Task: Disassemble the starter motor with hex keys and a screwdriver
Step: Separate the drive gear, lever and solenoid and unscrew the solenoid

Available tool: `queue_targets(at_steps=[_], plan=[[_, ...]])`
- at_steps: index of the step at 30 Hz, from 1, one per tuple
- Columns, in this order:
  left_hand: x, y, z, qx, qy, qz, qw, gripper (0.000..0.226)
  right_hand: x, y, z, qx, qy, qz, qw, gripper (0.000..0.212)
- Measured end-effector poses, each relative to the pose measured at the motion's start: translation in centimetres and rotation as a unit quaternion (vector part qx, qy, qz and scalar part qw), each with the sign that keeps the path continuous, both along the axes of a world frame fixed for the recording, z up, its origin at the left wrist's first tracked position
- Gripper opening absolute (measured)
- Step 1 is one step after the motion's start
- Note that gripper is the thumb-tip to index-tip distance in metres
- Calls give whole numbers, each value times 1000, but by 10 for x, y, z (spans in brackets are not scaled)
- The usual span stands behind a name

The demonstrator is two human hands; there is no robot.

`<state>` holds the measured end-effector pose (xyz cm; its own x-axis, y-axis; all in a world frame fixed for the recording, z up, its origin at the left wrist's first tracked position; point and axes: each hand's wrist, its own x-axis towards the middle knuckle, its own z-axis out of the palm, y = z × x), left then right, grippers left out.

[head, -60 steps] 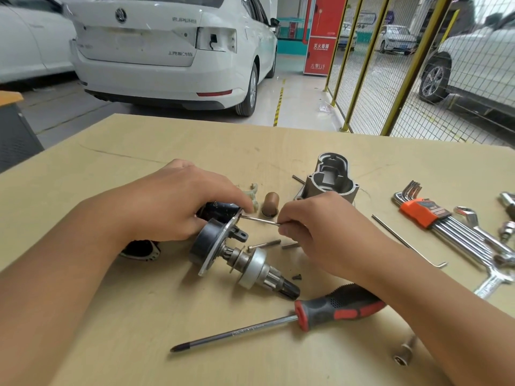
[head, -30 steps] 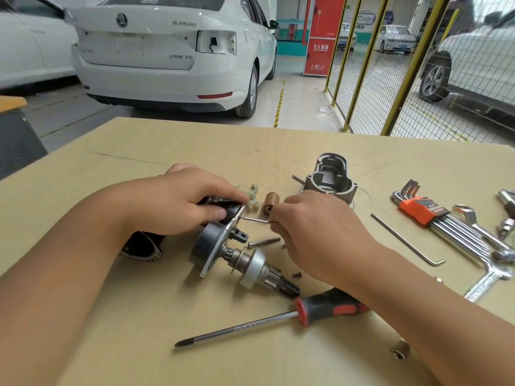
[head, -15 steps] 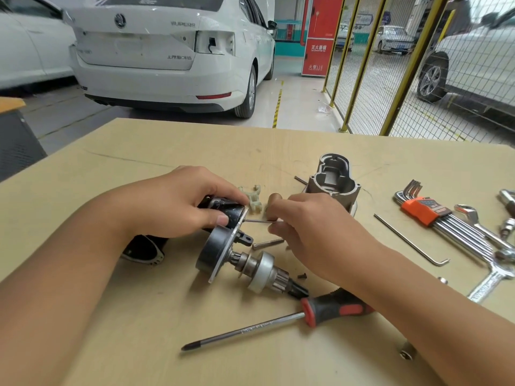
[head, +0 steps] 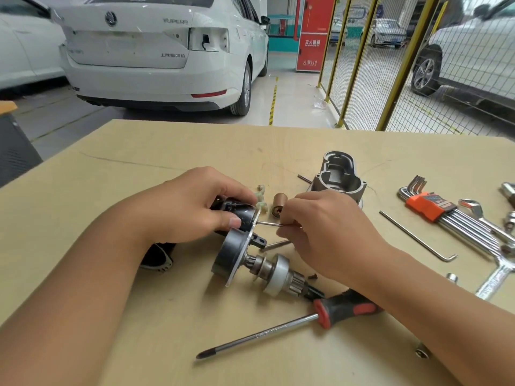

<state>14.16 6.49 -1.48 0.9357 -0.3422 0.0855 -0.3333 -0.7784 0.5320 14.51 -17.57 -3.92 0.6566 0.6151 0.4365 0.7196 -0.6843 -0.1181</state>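
Two hands working: left hand [head: 195, 207] clamped on motor [head: 239, 252], right hand [head: 328, 232] pinching hex key [head: 269, 223], now closer to plate than before; screw presumably loosening.

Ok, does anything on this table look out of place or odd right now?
Mostly small loose parts: a tiny dark screw lies beside the motor shaft, and a small metal sleeve sits near the table's front edge, where it could roll off. Nothing looks damaged.

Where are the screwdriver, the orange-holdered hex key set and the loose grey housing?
screwdriver [head: 344, 310], head view, on its black and red handle.
hex key set [head: 426, 206], head view, on its orange holder.
grey housing [head: 337, 176], head view, on its open hollow top.
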Motion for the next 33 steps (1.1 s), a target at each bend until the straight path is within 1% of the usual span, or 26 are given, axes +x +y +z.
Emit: queue_targets(at_steps=[2,5,7,9,12,15,18,22,25,28,33], plan=[[-1,-1,-6,4,-20,16,1000,41,1,-1,0,14,25,1,1000,10],[-3,-2,-13,4,-46,27,999,42,1,-5,0,52,46,37,997,8],[-4,-3,-16,22,-57,35,998,41,-1,-7,-1,45,50,42,997,11],[-6,-4,-15,59,-46,38,996,42,-1,-6,-4,23,57,42,997,18],[-6,-6,-12,107,-41,23,993,43,-1,-4,-3,0,57,37,998,20],[-8,-10,-10,159,-33,29,986,44,0,-4,1,15,43,33,998,21],[-10,-12,-12,193,-4,53,980,39,0,-4,2,17,45,25,999,20],[-9,-12,-10,175,-3,44,984,34,2,-1,5,23,28,21,999,10],[-8,-12,-10,158,-12,32,987,33,2,1,8,26,38,20,999,10],[-7,-12,-10,165,-25,33,986,33,1,1,7,23,44,43,998,10],[-3,-11,-7,180,21,42,983,35,3,2,4,-34,75,62,995,14]])
